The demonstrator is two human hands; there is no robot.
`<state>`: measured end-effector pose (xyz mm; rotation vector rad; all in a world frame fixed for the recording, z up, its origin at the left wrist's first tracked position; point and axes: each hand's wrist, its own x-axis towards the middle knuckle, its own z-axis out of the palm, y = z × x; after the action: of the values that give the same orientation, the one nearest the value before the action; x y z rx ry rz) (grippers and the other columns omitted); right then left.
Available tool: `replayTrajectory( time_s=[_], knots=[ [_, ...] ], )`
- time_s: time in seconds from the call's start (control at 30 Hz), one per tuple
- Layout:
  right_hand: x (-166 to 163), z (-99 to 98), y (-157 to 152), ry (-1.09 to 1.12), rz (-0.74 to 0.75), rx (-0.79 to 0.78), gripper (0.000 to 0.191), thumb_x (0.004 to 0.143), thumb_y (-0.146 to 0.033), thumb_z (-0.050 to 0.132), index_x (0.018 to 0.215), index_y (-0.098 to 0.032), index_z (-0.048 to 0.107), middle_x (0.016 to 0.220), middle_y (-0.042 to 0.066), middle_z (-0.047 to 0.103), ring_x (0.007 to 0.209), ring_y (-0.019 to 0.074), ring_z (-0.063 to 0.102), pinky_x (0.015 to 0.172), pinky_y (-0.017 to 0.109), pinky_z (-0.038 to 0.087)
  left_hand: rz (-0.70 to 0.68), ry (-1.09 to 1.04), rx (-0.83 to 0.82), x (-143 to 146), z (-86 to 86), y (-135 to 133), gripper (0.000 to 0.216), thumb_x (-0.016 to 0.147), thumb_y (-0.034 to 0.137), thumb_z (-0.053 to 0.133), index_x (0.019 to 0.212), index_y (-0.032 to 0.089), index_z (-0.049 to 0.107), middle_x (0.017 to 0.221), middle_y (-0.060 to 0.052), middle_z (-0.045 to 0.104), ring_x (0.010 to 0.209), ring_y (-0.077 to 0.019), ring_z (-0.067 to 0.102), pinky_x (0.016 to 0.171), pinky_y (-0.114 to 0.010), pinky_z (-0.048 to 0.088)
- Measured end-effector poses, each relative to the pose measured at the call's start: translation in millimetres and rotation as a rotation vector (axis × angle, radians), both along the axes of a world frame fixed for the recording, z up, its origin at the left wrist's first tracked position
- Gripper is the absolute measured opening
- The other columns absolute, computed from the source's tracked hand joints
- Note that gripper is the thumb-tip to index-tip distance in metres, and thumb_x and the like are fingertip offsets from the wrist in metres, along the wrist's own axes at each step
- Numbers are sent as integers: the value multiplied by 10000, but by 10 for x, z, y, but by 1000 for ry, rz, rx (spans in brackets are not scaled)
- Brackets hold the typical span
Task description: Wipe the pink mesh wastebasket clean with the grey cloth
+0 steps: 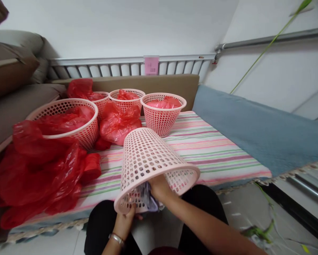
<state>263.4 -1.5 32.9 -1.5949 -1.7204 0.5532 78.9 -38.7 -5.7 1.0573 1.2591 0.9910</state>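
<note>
Gripping, with the left hand (pixel 126 218), the smooth rim of a tapering pink basket (pixel 145 156) of perforated plastic. Reaching inside it with the right hand (pixel 159 187), against crumpled greyish material (pixel 147 200); cannot tell whether clutching it. Holding the basket tipped, mouth toward the knees (pixel 100 219), over a striped cloth (pixel 217 159), in front of matching upright baskets (pixel 161 121) with thin, wrinkled, glossy red plastic (pixel 164 102) inside.

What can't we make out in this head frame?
All head view:
Right hand: fingertips hidden inside the tilted pink basket.
Greyish item: full shape masked by right hand and basket rim.
Pink card: pixelated, unreadable.
Green plant, lower right: blurred.
Brown cushion: cut off by left edge.
</note>
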Motion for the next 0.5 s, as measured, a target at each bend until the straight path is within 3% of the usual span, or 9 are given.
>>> replayTrajectory(
  time_s=[0.07,0.17,0.23,0.37,0.5],
  knots=[
    [0,-158,-389,-117,70,-24,420,735,-123,521,1090,-299,658,1348,47,503,1255,311,390,1063,517,224,4,23,24,14,42,9,648,669,543,664,1141,112,561,886,-102,738,497,-236,675,567,-380,572],
    [5,-335,-804,-329,132,-65,473,717,-116,523,1133,-316,630,1311,55,513,1213,283,404,1035,484,263,43,73,162,42,162,16,526,658,526,668,1014,139,661,962,-113,745,904,-309,696,873,-406,536],
    [13,-338,-886,-339,133,-61,526,698,-105,524,1163,-337,606,1301,35,508,1209,252,402,1034,435,278,72,82,217,43,250,3,459,657,504,671,957,157,691,1008,-108,744,1087,-321,623,982,-401,470],
    [8,-166,-710,-293,36,17,602,646,-78,515,1190,-324,587,1331,37,469,1236,247,375,1056,425,251,85,114,227,-97,365,-54,413,687,464,655,956,154,702,937,-94,761,969,-313,672,842,-359,549],
    [-44,-123,-451,-336,11,9,684,612,-49,502,1250,-290,550,1377,68,427,1251,266,358,1035,416,278,-26,275,170,-380,416,-43,372,679,528,655,711,165,726,596,-62,725,663,-280,693,644,-326,570]
  ],
)
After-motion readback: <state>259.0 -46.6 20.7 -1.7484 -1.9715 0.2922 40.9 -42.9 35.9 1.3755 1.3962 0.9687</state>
